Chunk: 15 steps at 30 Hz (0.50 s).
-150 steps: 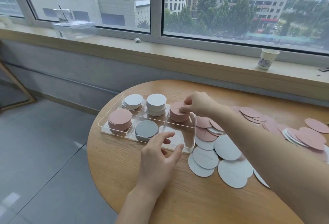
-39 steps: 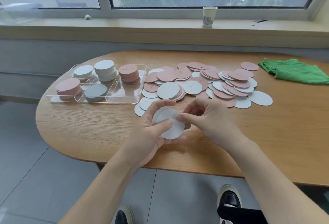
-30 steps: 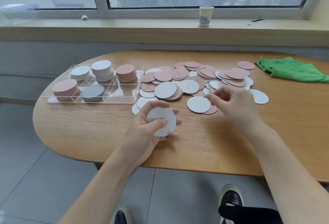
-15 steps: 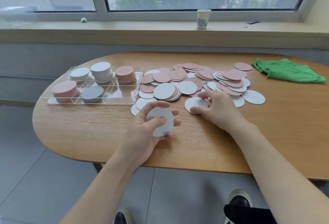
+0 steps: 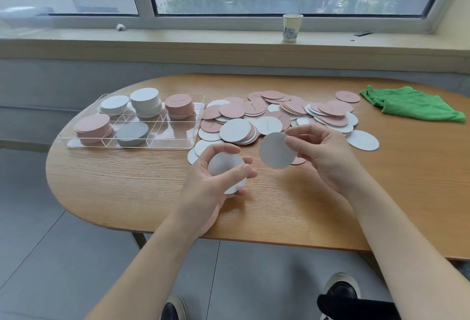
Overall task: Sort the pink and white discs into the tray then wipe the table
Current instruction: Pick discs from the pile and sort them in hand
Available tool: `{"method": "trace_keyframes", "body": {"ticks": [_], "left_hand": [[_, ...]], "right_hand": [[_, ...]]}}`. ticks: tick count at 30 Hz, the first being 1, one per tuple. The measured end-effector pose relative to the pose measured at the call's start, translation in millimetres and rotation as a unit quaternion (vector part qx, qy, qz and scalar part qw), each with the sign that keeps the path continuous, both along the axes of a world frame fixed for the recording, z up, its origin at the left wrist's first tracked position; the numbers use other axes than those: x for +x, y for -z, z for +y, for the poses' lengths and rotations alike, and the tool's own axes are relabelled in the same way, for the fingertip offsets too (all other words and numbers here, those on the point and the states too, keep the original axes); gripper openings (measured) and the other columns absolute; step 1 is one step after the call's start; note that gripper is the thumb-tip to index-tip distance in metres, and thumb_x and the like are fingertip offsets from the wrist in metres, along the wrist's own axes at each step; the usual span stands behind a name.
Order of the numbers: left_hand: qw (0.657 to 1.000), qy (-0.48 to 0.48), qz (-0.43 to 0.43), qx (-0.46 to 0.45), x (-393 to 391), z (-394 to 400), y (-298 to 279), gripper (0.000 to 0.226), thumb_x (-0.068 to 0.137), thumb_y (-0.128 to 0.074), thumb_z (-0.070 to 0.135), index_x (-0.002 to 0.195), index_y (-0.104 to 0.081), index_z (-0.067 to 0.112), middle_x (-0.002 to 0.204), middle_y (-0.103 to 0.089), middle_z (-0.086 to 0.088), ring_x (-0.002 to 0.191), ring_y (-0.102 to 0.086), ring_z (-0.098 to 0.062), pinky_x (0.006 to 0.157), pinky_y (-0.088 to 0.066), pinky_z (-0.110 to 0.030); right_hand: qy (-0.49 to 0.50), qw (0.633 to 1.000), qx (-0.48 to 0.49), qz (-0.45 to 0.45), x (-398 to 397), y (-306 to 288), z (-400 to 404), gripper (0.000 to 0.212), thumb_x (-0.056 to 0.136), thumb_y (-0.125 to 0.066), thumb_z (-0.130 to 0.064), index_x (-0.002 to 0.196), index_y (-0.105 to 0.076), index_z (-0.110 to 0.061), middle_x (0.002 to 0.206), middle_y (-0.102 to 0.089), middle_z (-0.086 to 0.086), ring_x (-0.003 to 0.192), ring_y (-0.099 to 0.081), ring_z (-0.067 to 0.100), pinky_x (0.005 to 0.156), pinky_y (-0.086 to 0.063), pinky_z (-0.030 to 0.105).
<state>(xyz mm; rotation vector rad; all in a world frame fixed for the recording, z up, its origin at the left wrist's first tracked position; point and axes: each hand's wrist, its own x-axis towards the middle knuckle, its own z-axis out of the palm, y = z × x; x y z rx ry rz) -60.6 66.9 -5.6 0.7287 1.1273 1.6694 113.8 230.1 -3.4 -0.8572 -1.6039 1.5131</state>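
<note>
A: Now, starting left of the pile [image 5: 279, 116]: clear tray [image 5: 76, 139] with pink and white stacks in five compartments, near-right one bare.

B: And nearer than the pile?

A: Left hand [image 5: 213, 187], fingers curled round a small stack of white discs [image 5: 226, 169], held just above the table [image 5: 127, 179].

B: Same as half a second back?

A: Same grip, yes. Different on the other side, though: right hand [image 5: 323, 151], flat on a white disc at the pile's near edge half a second ago, now raised, thumb and fingertips pinching that white disc [image 5: 276, 150] by its rim, tilted toward the left hand.

B: Meaning?

A: Probably one more white about to join the held stack, then a trip over to a white compartment. Plenty left loose in the pile, pink and white mixed, so sorting far from done.

B: Further right of the pile?

A: Green cloth [image 5: 412, 104], crumpled, well apart, untouched. Wiping not yet begun.
</note>
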Motion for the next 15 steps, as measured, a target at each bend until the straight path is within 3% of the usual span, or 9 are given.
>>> {"method": "trace_keyframes", "body": {"ticks": [4, 8, 11, 15], "left_hand": [[1.0, -0.001, 0.005, 0.008, -0.6, 1.1, 0.6, 0.051, 0.073, -0.089, 0.01, 0.116, -0.062, 0.014, 0.103, -0.077, -0.012, 0.094, -0.072, -0.032, 0.067, -0.058, -0.035], [1.0, 0.013, 0.01, 0.013, -0.2, 1.2, 2.6, 0.046, 0.073, -0.084, 0.011, 0.114, -0.063, 0.017, 0.105, -0.076, -0.009, 0.091, -0.073, -0.027, 0.068, -0.06, -0.035], [0.999, 0.031, 0.027, 0.03, -2.7, 0.5, 7.7, 0.038, 0.079, -0.077, 0.007, 0.113, -0.066, 0.018, 0.106, -0.074, -0.01, 0.094, -0.071, -0.025, 0.075, -0.059, -0.037], [0.998, 0.044, 0.006, 0.042, -5.6, 0.0, 11.9, 0.036, 0.082, -0.064, -0.001, 0.115, -0.067, 0.015, 0.111, -0.071, -0.012, 0.097, -0.07, -0.026, 0.078, -0.063, -0.043]], "right_hand": [[-0.089, 0.991, -0.065, 0.08, 0.6, -16.3, -14.0, 0.019, 0.075, -0.074, -0.01, 0.094, -0.071, -0.008, 0.083, -0.071, 0.008, 0.079, -0.06, 0.019, 0.07, -0.049, 0.025], [-0.135, 0.99, -0.021, 0.035, -10.9, -18.9, -35.0, 0.016, 0.078, -0.078, -0.008, 0.092, -0.072, -0.005, 0.079, -0.069, 0.014, 0.068, -0.06, 0.018, 0.063, -0.052, 0.022], [-0.111, 0.991, 0.065, -0.032, -26.4, -8.7, -49.3, 0.016, 0.081, -0.081, -0.006, 0.095, -0.073, -0.004, 0.086, -0.073, 0.016, 0.076, -0.066, 0.018, 0.069, -0.055, 0.027], [-0.052, 0.995, 0.077, -0.022, -38.3, -0.1, -57.5, 0.022, 0.076, -0.087, -0.009, 0.092, -0.073, -0.009, 0.084, -0.076, 0.007, 0.081, -0.072, 0.022, 0.077, -0.06, 0.031]]}}
